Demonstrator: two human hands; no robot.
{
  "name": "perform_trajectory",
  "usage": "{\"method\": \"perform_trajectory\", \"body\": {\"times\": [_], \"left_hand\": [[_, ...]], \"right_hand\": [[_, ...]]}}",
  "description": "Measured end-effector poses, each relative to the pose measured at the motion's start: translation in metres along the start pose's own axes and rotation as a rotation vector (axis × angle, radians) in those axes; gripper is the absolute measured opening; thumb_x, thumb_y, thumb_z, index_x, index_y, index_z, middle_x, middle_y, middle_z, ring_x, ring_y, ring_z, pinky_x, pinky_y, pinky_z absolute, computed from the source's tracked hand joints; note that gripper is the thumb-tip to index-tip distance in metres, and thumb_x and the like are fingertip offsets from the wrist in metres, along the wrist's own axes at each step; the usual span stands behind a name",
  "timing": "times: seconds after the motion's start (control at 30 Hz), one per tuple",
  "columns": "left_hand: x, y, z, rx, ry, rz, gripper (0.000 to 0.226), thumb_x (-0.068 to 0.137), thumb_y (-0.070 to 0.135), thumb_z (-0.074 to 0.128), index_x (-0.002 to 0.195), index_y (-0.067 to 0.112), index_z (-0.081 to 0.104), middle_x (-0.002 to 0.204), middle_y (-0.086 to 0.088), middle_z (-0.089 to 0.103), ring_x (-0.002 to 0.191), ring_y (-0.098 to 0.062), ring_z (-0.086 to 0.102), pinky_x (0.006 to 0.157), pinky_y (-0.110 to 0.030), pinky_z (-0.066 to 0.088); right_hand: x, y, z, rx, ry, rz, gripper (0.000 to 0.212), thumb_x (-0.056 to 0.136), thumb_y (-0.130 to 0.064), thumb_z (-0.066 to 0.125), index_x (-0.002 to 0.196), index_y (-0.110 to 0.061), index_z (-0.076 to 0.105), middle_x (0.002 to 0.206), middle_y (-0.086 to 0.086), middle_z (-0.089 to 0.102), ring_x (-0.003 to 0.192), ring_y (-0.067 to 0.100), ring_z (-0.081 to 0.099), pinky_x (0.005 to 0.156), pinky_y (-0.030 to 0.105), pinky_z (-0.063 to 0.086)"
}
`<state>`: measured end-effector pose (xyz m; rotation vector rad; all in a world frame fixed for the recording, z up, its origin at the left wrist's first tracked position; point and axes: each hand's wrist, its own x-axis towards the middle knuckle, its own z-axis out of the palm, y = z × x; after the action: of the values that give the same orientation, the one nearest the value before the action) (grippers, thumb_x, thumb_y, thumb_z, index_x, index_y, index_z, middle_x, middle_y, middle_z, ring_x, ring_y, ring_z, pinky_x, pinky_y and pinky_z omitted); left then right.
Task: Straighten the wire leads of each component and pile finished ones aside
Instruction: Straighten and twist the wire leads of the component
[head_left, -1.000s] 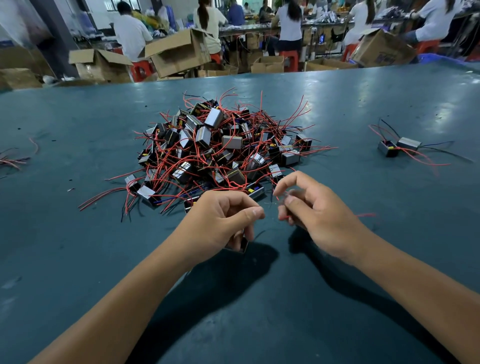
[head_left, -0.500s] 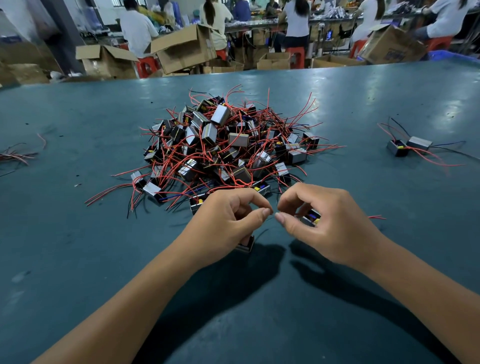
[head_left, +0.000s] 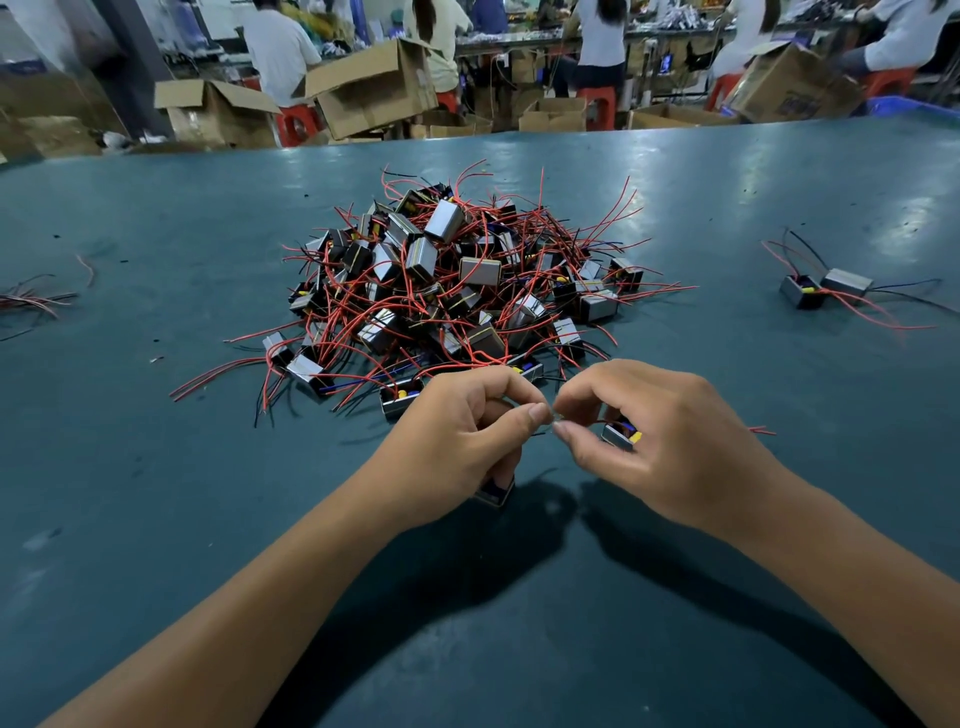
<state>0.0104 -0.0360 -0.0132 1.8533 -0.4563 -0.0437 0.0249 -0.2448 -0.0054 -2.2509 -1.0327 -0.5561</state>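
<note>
Just in front of the tangled heap of components (head_left: 457, 291) on the teal counter (head_left: 156, 493), your right hand (head_left: 670, 447) curls around one small component (head_left: 621, 435), while your left hand (head_left: 457, 447) grips another component (head_left: 497, 491), mostly hidden beneath its fingers. Both thumbs and forefingers pinch a thin lead between them, barely discernible. Two finished pieces (head_left: 826, 288) lie well apart at right. Open cardboard boxes (head_left: 374, 88) stand behind the counter, their contents unseen.
</note>
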Motion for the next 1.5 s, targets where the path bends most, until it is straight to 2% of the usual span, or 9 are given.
{"method": "perform_trajectory", "body": {"times": [0.17, 0.37, 0.5, 0.6, 0.73, 0.87, 0.93, 1.03, 1.5], "left_hand": [[0.0001, 0.0014, -0.0014, 0.006, -0.010, 0.025, 0.011, 0.101, 0.017, 0.059, 0.093, 0.010, 0.063, 0.048, 0.003, 0.056, 0.036, -0.001, 0.044, 0.042, -0.010, 0.033], [-0.0010, -0.0005, -0.0029, 0.030, -0.038, 0.045, 0.010, 0.100, 0.021, 0.061, 0.092, 0.015, 0.063, 0.050, 0.004, 0.055, 0.040, -0.003, 0.046, 0.045, -0.011, 0.036], [-0.0013, 0.0001, -0.0035, 0.069, -0.034, 0.116, 0.007, 0.098, 0.029, 0.062, 0.093, 0.026, 0.065, 0.062, 0.006, 0.060, 0.053, -0.012, 0.055, 0.052, -0.022, 0.043], [-0.0001, 0.0022, -0.0016, 0.088, 0.007, 0.166, 0.005, 0.095, 0.034, 0.064, 0.095, 0.029, 0.067, 0.072, 0.008, 0.061, 0.059, -0.033, 0.051, 0.052, -0.039, 0.042], [0.0004, 0.0004, 0.0005, 0.056, 0.023, 0.185, 0.005, 0.097, 0.025, 0.064, 0.092, 0.024, 0.066, 0.068, 0.016, 0.055, 0.057, -0.003, 0.041, 0.053, -0.016, 0.035], [0.0018, -0.0001, 0.0000, 0.008, 0.047, 0.165, 0.007, 0.096, 0.019, 0.064, 0.089, 0.018, 0.066, 0.066, 0.017, 0.054, 0.059, -0.002, 0.042, 0.056, -0.014, 0.035], [0.0016, 0.0015, 0.0005, -0.030, 0.033, 0.160, 0.008, 0.096, 0.017, 0.063, 0.089, 0.016, 0.067, 0.065, 0.017, 0.054, 0.059, -0.001, 0.042, 0.056, -0.013, 0.036], [0.0010, 0.0029, 0.0009, -0.088, 0.017, 0.138, 0.010, 0.096, 0.016, 0.063, 0.088, 0.019, 0.068, 0.062, 0.017, 0.051, 0.056, -0.002, 0.040, 0.054, -0.012, 0.034], [0.0000, 0.0032, -0.0015, -0.006, -0.012, 0.129, 0.008, 0.095, 0.018, 0.065, 0.088, 0.017, 0.069, 0.066, 0.013, 0.058, 0.059, -0.004, 0.049, 0.057, -0.017, 0.042]], "right_hand": [[0.0011, 0.0013, -0.0022, 0.016, 0.018, -0.011, 0.006, 0.090, -0.019, 0.063, 0.086, -0.015, 0.065, 0.079, -0.010, 0.061, 0.073, 0.003, 0.052, 0.066, 0.032, 0.048], [0.0048, 0.0019, -0.0065, 0.152, -0.009, 0.048, 0.005, 0.088, -0.016, 0.064, 0.083, -0.016, 0.065, 0.078, -0.011, 0.062, 0.075, 0.010, 0.058, 0.070, 0.030, 0.047], [0.0058, 0.0029, -0.0088, 0.332, -0.015, 0.181, 0.004, 0.087, -0.019, 0.064, 0.084, -0.019, 0.067, 0.081, -0.009, 0.066, 0.082, 0.016, 0.062, 0.075, 0.020, 0.046], [0.0055, 0.0011, -0.0054, 0.386, -0.031, 0.222, 0.005, 0.087, -0.023, 0.063, 0.085, -0.022, 0.067, 0.084, -0.009, 0.068, 0.084, 0.017, 0.063, 0.076, 0.019, 0.047], [0.0049, 0.0012, -0.0047, 0.408, -0.017, 0.215, 0.007, 0.088, -0.029, 0.061, 0.090, -0.024, 0.066, 0.088, -0.009, 0.068, 0.086, 0.016, 0.065, 0.074, 0.025, 0.050], [0.0037, 0.0026, -0.0083, 0.145, 0.038, -0.010, 0.020, 0.088, -0.026, 0.062, 0.105, -0.018, 0.063, 0.101, -0.012, 0.063, 0.099, 0.003, 0.058, 0.086, 0.019, 0.046], [0.0046, 0.0035, -0.0062, -0.028, 0.072, -0.157, 0.019, 0.090, -0.020, 0.066, 0.106, -0.009, 0.065, 0.103, -0.002, 0.063, 0.098, 0.013, 0.059, 0.088, 0.027, 0.048], [0.0080, 0.0041, -0.0033, -0.149, 0.104, -0.252, 0.012, 0.092, -0.014, 0.068, 0.099, -0.005, 0.070, 0.096, 0.005, 0.066, 0.089, 0.028, 0.063, 0.079, 0.041, 0.053], [0.0088, -0.0004, -0.0088, -0.170, 0.061, -0.271, 0.021, 0.098, -0.016, 0.059, 0.086, -0.003, 0.070, 0.080, 0.005, 0.065, 0.071, 0.026, 0.060, 0.064, 0.040, 0.051]]}}
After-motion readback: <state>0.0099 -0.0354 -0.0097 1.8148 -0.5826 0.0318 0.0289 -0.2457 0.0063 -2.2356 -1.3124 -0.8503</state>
